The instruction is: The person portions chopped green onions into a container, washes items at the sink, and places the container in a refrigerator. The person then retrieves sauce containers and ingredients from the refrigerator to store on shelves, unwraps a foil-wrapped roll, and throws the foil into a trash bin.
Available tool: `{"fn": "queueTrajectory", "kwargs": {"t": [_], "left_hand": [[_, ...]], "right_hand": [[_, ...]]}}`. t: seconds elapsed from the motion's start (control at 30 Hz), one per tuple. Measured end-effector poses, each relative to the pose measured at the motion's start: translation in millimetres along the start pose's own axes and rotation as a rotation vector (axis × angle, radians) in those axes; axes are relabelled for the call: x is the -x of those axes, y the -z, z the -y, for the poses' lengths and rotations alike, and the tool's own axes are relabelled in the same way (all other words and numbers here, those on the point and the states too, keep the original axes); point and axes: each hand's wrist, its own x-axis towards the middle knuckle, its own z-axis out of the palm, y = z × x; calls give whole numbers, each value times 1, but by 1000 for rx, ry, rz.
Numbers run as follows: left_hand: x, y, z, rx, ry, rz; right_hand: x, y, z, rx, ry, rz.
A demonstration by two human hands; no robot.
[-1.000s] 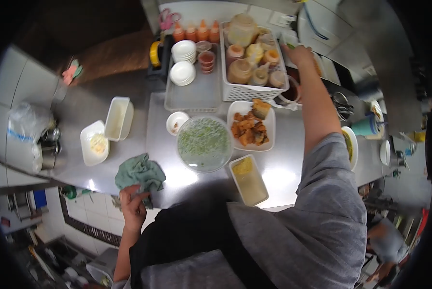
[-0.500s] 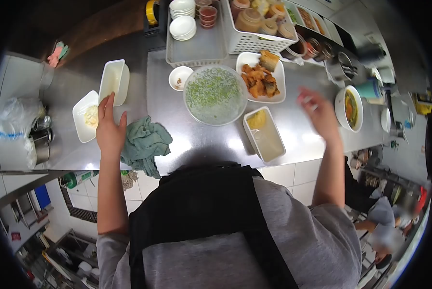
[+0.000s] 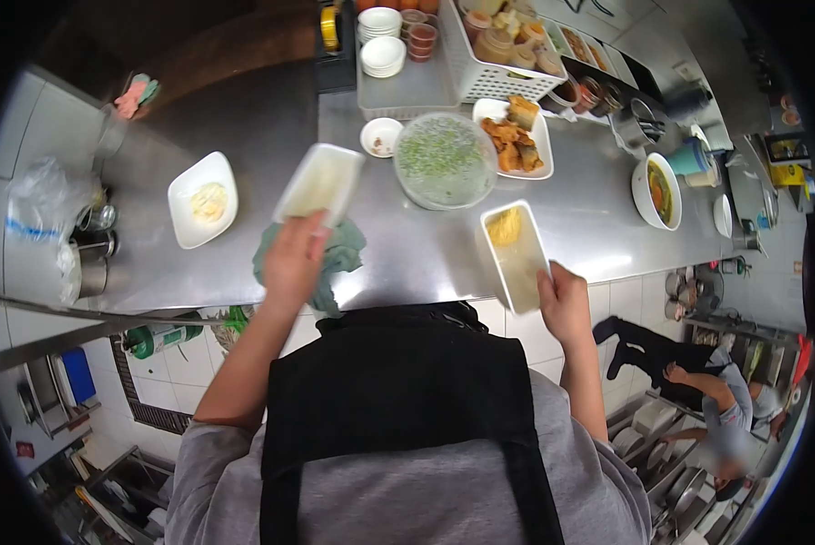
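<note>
My left hand (image 3: 296, 254) is closed on the near end of a white rectangular container (image 3: 321, 186), slightly blurred and tilted above the counter. Under that hand lies a crumpled green cloth (image 3: 339, 247). With thumb and fingers, my right hand (image 3: 564, 297) grips the right side of a second white container (image 3: 520, 272), which has a yellow clump of food (image 3: 505, 227) at its far end. Between the two stands a round clear tub (image 3: 444, 162) of chopped greens. A white dish (image 3: 189, 218) with a pale creamy mound (image 3: 208, 203) sits at the left.
Fried pieces fill a white dish (image 3: 544, 145) behind the tub. A small white bowl (image 3: 382, 136) stands beside it. A basket of sauce bottles (image 3: 507, 84) is at the back. A soup bowl (image 3: 642, 195) stands right. Another person (image 3: 730, 409) is at lower right.
The left container has been lifted and carried right, away from the creamy dish. My right hand has come down and left from open air onto the container with the yellow food.
</note>
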Motion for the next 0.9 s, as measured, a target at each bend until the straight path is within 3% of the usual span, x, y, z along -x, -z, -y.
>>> {"fn": "queueTrajectory", "kwargs": {"t": [0.17,0.3,0.37,0.43,0.5,0.6,0.67,0.73,0.77,0.83,0.87,0.9], "left_hand": [[18,-18,-32,125,-134,121],[18,6,-39,251,-166,96],[31,11,-23,283,-151,54],[45,23,-10,315,-146,15],[65,38,-1,456,198,138],[88,60,3,392,359,160],[95,76,-8,384,494,160],[95,102,-23,358,293,36],[101,115,-29,354,316,110],[117,135,-35,342,307,53],[128,147,-38,353,255,29],[140,168,-42,392,343,150]], "right_hand": [[20,-46,24,-89,112,166],[22,-83,25,-91,223,75],[23,-82,38,-91,36,153],[22,-82,42,-94,19,200],[19,-77,50,-88,-4,257],[16,-56,79,32,57,354],[10,-47,97,-79,470,351],[-4,-40,121,-14,543,460],[-12,-42,138,13,730,525],[-24,-66,170,-35,1057,619],[-24,-81,188,-44,1094,666],[-19,-97,210,-46,1164,733]]}}
